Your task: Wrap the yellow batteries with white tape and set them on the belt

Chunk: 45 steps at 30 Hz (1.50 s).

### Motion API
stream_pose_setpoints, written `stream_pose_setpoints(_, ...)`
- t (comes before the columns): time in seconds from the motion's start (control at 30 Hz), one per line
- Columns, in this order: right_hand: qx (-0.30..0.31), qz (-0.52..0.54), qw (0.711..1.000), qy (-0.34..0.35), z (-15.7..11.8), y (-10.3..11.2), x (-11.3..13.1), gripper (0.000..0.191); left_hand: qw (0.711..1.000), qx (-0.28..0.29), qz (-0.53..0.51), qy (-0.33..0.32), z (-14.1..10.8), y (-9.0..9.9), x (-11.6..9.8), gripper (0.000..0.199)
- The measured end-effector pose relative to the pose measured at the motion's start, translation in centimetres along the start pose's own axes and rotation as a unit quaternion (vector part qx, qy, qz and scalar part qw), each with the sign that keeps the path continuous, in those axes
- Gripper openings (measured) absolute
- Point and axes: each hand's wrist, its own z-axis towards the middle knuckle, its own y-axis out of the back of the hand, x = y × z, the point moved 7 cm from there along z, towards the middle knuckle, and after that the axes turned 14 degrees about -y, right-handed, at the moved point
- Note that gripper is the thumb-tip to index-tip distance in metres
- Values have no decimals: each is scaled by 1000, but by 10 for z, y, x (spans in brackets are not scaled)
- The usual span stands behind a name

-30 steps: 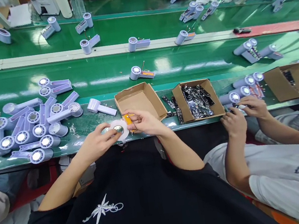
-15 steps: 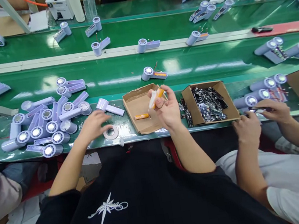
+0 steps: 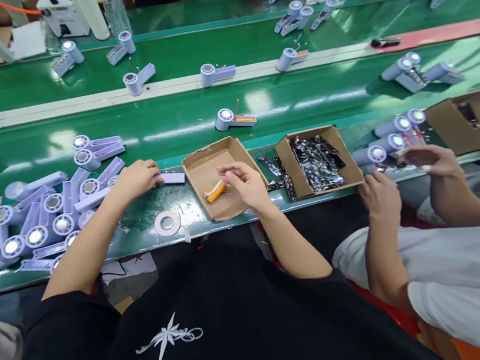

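My left hand (image 3: pixel 138 180) is closed over the head end of a light purple fan housing (image 3: pixel 172 179) lying on the bench; its handle sticks out to the right of my fingers. Above the shallow cardboard box (image 3: pixel 218 153) is my right hand (image 3: pixel 244 184), fingers loosely apart with nothing between them. Inside that box, just left of those fingertips, lies an orange battery (image 3: pixel 215 191) with something white on it. A roll of tape (image 3: pixel 167 223) lies flat on the bench between my arms.
Many purple fan housings (image 3: pixel 64 224) are heaped at left. To the right, a second cardboard box (image 3: pixel 285 164) holds circuit boards (image 3: pixel 317 160). A co-worker's hands (image 3: pixel 380 196) work beyond it. A wired fan housing (image 3: pixel 225 118) lies on the green belt (image 3: pixel 160 122).
My right hand has lowered into the box area and let go of the orange battery. My left hand has reached onto the fan housing. The view has shifted slightly.
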Motion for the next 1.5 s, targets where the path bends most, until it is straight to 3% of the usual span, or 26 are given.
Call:
stream_pose_setpoints(0.13,11,-12,1000,-2,6,0,1,49,991,-119,30,57,-10,14,-14,33)
stream_pose_setpoints(0.27,-1,3,1000,-2,2,4,-1,46,978,-206,-1,-30,4,23,-77,30)
stream_pose_setpoints(0.4,-9,9,1000,17,-6,3,0,43,975,-198,-37,-88,41,30,-150,45)
stream_pose_setpoints(0.5,-16,0,999,31,-14,0,2,44,985,-144,-62,-72,71,32,-176,41)
stream_pose_setpoints(0.57,-27,-2,999,47,-20,3,6,41,988,-96,-105,-60,84,30,-180,27)
stream_pose_setpoints(0.63,-77,3,993,95,-29,16,15,34,986,-78,-134,-57,87,32,-177,21)
stream_pose_setpoints(0.7,-174,16,970,168,-43,39,27,28,983,-107,-137,-53,79,40,-170,21)
stream_pose_setpoints(0.77,-241,20,947,212,-56,57,36,28,975,-173,-136,-43,62,55,-162,19)
stream_pose_setpoints(0.83,-212,-1,960,181,-58,58,36,33,956,-259,-134,-40,41,72,-157,17)
stream_pose_setpoints(0.93,-41,-33,998,38,-51,30,19,48,922,-374,-75,-72,7,92,-163,18)
stream_pose_setpoints(1.0,61,1,997,-47,-51,5,7,62,907,-398,-21,-134,-8,93,-179,19)
stream_pose_setpoints(1.07,107,53,988,-93,-50,-12,0,69,898,-384,13,-216,-18,84,-198,24)
stream_pose_setpoints(1.2,82,96,983,-132,-46,-18,-9,56,881,-356,38,-308,-28,64,-224,32)
stream_pose_setpoints(1.37,55,165,972,-158,-45,-12,-23,57,872,-340,4,-352,-38,46,-228,35)
stream_pose_setpoints(1.43,45,174,973,-148,-45,-8,-26,59,887,-320,-19,-332,-40,38,-211,32)
stream_pose_setpoints(1.5,13,188,974,-124,-44,0,-27,57,928,-307,-26,-210,-38,33,-171,35)
